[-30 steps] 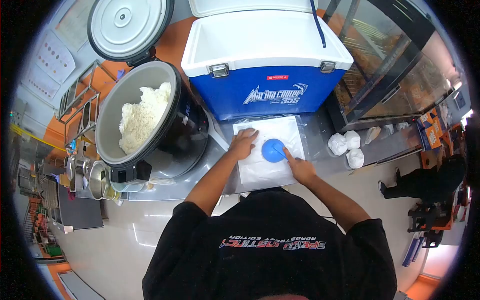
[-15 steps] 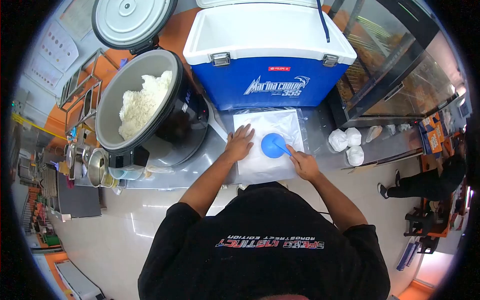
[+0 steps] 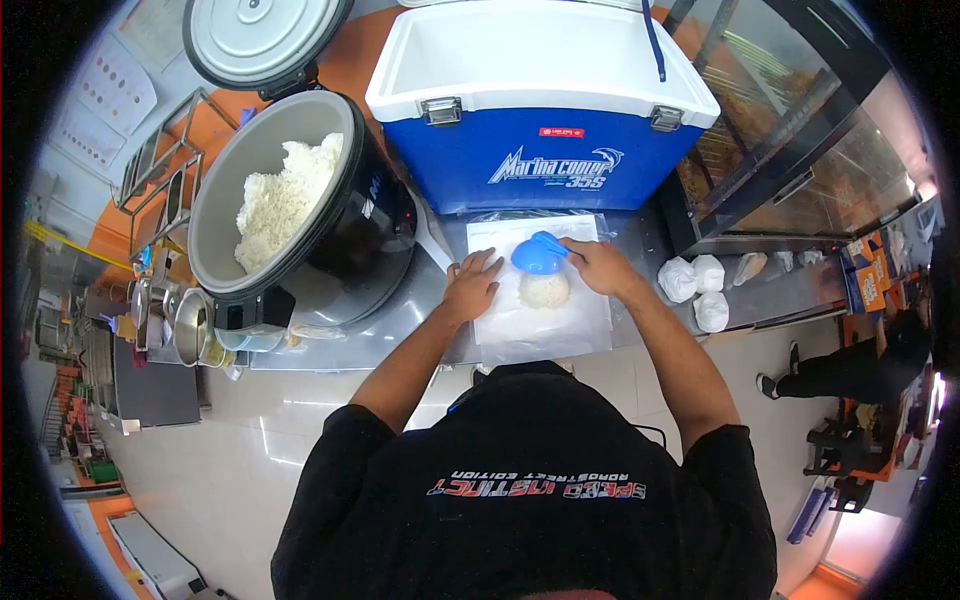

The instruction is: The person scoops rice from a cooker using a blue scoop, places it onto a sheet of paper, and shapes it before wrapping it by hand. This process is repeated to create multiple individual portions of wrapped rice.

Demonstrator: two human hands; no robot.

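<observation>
A stack of white paper sheets (image 3: 590, 325) lies on the metal counter. On it sits a rounded mound of white rice (image 3: 545, 291). Just beyond the mound, a blue bowl-shaped scoop (image 3: 538, 255) is tilted up, its handle held in my right hand (image 3: 602, 267). My left hand (image 3: 471, 286) rests flat on the left edge of the paper with its fingers spread. To the left stands an open black rice cooker (image 3: 375, 225) with a heap of rice (image 3: 288, 200) inside.
Behind the paper stands an open blue and white cooler (image 3: 540, 165). Wrapped white bundles (image 3: 693, 285) sit to the right, beside a glass display case (image 3: 760, 150). Metal bowls (image 3: 190, 327) are at the left. A person (image 3: 850, 365) is at the far right.
The blue scoop has lifted and tipped away from me, uncovering the rice mound. My right hand has moved up with it. My left hand stays on the paper.
</observation>
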